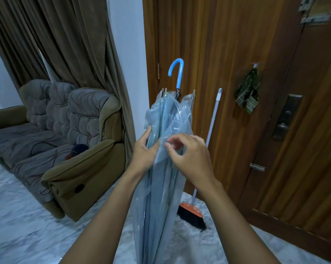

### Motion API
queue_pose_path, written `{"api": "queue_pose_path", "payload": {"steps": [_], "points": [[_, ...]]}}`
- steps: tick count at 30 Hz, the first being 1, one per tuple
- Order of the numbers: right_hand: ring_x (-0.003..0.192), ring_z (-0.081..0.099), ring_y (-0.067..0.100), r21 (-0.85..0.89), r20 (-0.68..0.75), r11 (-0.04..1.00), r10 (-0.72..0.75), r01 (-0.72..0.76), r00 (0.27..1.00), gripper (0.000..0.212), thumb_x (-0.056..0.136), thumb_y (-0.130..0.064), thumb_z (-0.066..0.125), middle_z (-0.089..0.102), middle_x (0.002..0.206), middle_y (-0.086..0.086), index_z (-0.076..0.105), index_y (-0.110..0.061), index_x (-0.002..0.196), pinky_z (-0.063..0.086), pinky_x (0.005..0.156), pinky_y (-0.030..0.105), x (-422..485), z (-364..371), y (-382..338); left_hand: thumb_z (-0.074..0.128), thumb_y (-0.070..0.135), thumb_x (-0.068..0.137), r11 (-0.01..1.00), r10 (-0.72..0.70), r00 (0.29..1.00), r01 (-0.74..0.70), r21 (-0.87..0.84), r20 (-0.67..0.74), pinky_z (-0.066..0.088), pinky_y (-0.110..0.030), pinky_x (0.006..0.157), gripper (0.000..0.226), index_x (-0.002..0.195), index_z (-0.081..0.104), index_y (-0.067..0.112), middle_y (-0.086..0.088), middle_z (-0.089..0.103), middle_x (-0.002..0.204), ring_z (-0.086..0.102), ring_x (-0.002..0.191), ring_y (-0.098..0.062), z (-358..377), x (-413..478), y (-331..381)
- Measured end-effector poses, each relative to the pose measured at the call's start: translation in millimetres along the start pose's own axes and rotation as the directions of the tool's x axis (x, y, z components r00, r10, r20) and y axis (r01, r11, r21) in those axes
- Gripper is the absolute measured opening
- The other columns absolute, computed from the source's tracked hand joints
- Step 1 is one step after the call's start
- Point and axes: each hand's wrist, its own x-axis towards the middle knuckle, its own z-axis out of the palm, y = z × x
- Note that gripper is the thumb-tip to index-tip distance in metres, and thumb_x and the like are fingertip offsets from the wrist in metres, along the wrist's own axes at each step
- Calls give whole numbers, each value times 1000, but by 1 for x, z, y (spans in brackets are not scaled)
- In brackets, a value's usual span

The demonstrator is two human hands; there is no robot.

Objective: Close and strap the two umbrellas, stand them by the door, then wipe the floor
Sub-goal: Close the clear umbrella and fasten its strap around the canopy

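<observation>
Transparent bluish plastic forms the canopy of the umbrella [161, 149], held at the centre of the frame with its blue hooked handle [177, 73] uppermost and its lower end running out of the bottom edge. The folds are gathered but loose. The left hand [144, 149] wraps around the folds from the left, fingers curled onto the plastic. The right hand [187, 155] pinches a fold of the canopy between thumb and bent fingertips. Only one umbrella is seen. Behind it, right of centre, a broom [194, 212] with an orange head and pale pole leans against the wooden door [237, 54]. A green cloth [248, 92] hangs from a hook on the door, upper right. At left stand a grey-and-olive sofa [65, 140] and brown curtains [56, 35]; the floor [27, 225] is pale marble.
</observation>
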Motion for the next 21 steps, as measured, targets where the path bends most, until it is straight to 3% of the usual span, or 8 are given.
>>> {"api": "queue_pose_path", "payload": {"steps": [2,5,8,11,15,17,19,21], "points": [[84,62,-2,54,78,981,180,-184,981,20,88,-49,65,67,84,-17,64,-34,101,46,98,39,-3,-3,3,71,43,82,1000,-9,1000,9,18,-28,38,-39,113,73,147,41,25,3,46,148,45,135,-11,-1,0,2],[99,59,-3,253,266,883,329,-395,906,35,85,-58,64,65,103,-16,58,-36,112,50,87,24,-2,-5,-2,67,26,90,999,17,997,-15,33,-80,28,-28,116,71,151,31,17,6,34,154,30,140,-6,1,-6,8],[97,56,-1,245,289,896,296,-369,910,29,88,-26,71,60,105,-7,57,-27,114,42,77,7,1,3,0,67,27,90,999,17,994,-13,36,-104,32,-35,116,70,150,33,19,3,36,154,35,140,-9,1,-7,7],[85,56,-1,265,210,898,300,-350,930,24,89,-5,66,59,93,-5,59,-24,102,41,73,6,7,3,9,72,46,79,1000,-4,995,6,16,-96,43,-41,109,77,147,40,26,4,47,148,47,134,-13,-6,-6,7],[85,55,3,249,6,918,317,-309,948,27,87,1,65,56,96,-3,56,-25,85,40,75,3,12,7,14,70,36,85,998,33,995,-37,-41,-98,44,-44,108,67,145,43,23,2,52,144,51,130,-16,-11,-2,11],[87,53,7,206,-66,925,338,-319,939,25,86,0,67,52,98,-2,59,-23,81,38,72,-1,13,14,13,70,44,81,998,39,996,-43,-51,-85,42,-46,108,71,144,45,24,2,53,143,51,131,-17,-10,-3,11],[85,53,5,194,-56,929,332,-316,942,20,85,-2,69,52,96,-3,65,-21,82,37,71,-3,14,20,11,73,55,74,998,29,996,-33,-57,-83,42,-48,109,81,144,44,26,2,51,145,49,133,-18,-10,-4,10],[85,56,0,258,0,921,302,-292,953,15,86,-3,68,58,95,-4,72,-17,88,39,76,-2,15,22,11,74,51,76,997,3,998,-8,-81,-67,44,-46,107,78,144,44,27,2,53,143,53,129,-17,-10,-5,11]]}}
